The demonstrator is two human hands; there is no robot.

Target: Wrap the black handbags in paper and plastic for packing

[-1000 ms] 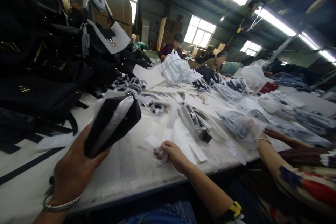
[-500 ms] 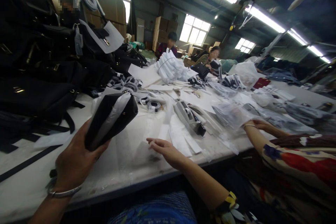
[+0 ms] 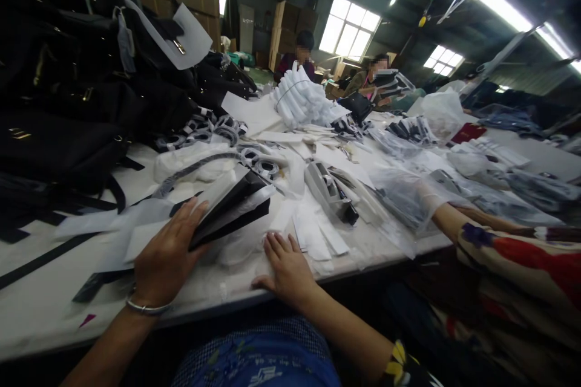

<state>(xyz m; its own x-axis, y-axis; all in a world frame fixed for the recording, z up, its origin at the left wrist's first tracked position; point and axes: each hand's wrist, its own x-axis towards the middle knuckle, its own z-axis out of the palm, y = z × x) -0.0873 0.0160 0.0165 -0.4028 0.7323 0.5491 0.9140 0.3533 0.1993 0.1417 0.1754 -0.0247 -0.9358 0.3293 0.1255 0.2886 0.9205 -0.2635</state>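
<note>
My left hand (image 3: 169, 257), with a silver bangle at the wrist, is closed around the near end of a black bag (image 3: 240, 208). The bag is tilted on its side low over the table, a strip of white wrapping running along it. A wrapped strap (image 3: 195, 168) arches behind it. White sheets (image 3: 145, 240) stick out beside my left hand. To the right of the bag, my right hand (image 3: 288, 269) lies palm down with its fingers spread, at the table's front edge. Clear plastic (image 3: 233, 248) lies between my two hands.
Black bags (image 3: 59, 157) are piled at the left. Behind the held bag are coiled straps (image 3: 267, 168), a bundle of white rolls (image 3: 299, 97) and a grey tape dispenser (image 3: 330, 193). At right, a co-worker's arm (image 3: 447, 221) reaches into plastic bags. Other people sit across the table.
My left hand has brought the black bag down and to the right, tipping it flatter. The strap and white sheets now show around it. My right hand has flattened with its fingers spread.
</note>
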